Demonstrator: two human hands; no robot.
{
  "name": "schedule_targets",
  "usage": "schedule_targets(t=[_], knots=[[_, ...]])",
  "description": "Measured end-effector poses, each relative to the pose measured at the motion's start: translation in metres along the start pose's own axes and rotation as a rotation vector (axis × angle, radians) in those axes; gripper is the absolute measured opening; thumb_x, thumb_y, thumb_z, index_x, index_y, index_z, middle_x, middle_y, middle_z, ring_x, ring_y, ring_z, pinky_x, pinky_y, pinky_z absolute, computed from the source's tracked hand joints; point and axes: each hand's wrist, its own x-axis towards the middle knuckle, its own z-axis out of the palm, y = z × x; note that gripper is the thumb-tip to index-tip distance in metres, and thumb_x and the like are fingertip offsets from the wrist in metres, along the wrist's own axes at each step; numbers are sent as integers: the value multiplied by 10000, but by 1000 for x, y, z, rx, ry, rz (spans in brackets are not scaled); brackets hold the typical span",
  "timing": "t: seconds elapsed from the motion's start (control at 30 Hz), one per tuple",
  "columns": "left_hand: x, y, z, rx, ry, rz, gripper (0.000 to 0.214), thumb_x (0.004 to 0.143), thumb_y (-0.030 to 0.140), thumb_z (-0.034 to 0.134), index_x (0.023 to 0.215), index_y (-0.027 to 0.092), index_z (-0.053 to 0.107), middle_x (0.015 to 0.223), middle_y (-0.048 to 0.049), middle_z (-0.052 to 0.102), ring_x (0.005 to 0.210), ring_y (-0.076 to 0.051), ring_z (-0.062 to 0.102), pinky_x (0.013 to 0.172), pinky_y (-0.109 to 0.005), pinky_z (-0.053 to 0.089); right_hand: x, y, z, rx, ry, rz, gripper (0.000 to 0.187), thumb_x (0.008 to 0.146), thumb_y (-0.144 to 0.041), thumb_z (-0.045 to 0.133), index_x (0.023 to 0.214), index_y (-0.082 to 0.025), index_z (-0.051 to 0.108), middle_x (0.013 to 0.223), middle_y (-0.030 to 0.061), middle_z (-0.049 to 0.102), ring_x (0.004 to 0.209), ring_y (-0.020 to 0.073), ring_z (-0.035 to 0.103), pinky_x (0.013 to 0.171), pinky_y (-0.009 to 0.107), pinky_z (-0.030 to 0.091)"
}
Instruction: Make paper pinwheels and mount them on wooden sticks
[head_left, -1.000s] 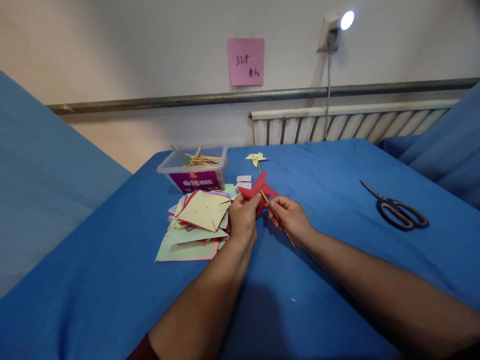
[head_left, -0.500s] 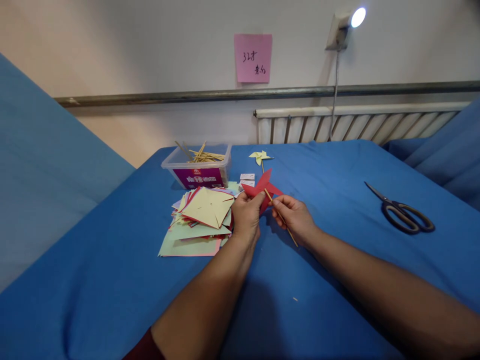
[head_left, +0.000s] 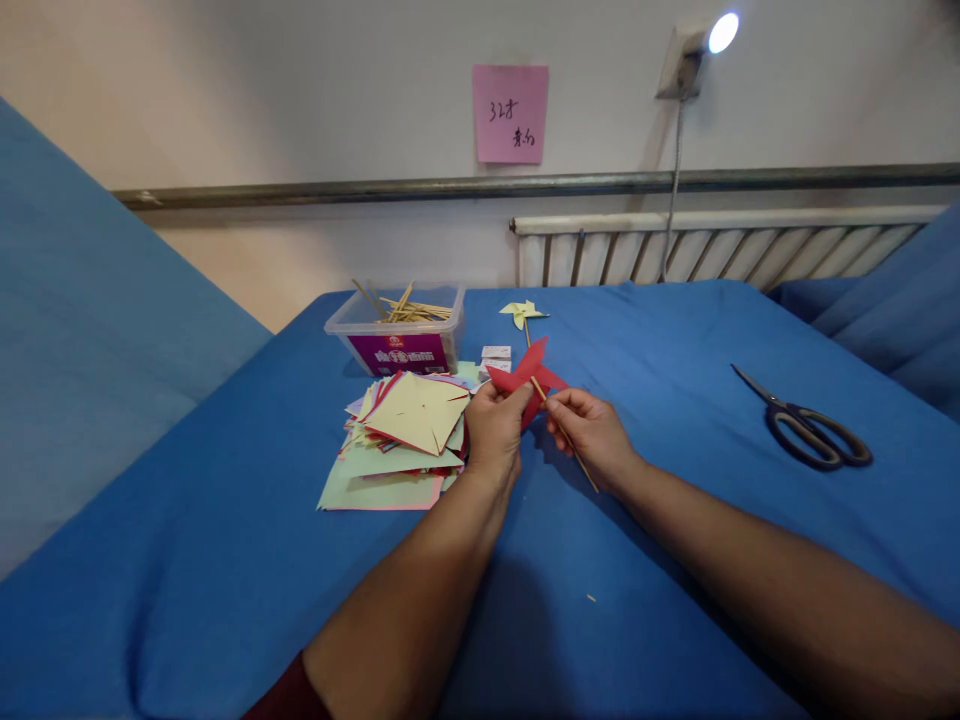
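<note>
The left hand [head_left: 495,428] has thumb and fingers clamped on a red paper pinwheel [head_left: 531,360]; the right hand [head_left: 592,430], just right of the pinwheel, pinches a slim wooden stick [head_left: 581,463]. The stick's upper end overlaps the pinwheel's middle, touching or not I cannot tell; its long axis slants from there down and rightward. The left hand is nearer the pinwheel's middle.

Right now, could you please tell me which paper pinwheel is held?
The red pinwheel, in the left hand; the pale yellow pinwheel is farther back, untouched.
</note>
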Motion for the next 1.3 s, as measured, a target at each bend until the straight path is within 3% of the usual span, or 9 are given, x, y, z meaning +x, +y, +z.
schedule_targets(t=[0.63,1.3], knots=[[0,0,0,8,13,-16,217,529,237,753,681,156,620,605,16,620,532,-107,519,534,-232,384,1,2,-2,-84,6,-51,313,731,-493,663,752,-193,576,545,-49,551,373,67,435,330,190,292],[2,0,-1,79,6,84,244,538,237,762,728,152,635,617,13,639,549,-121,554,554,-236,417,0,-5,2,-219,61,-157,300,720,-476,629,692,-185,560,505,-55,509,386,72,424,366,195,307]])
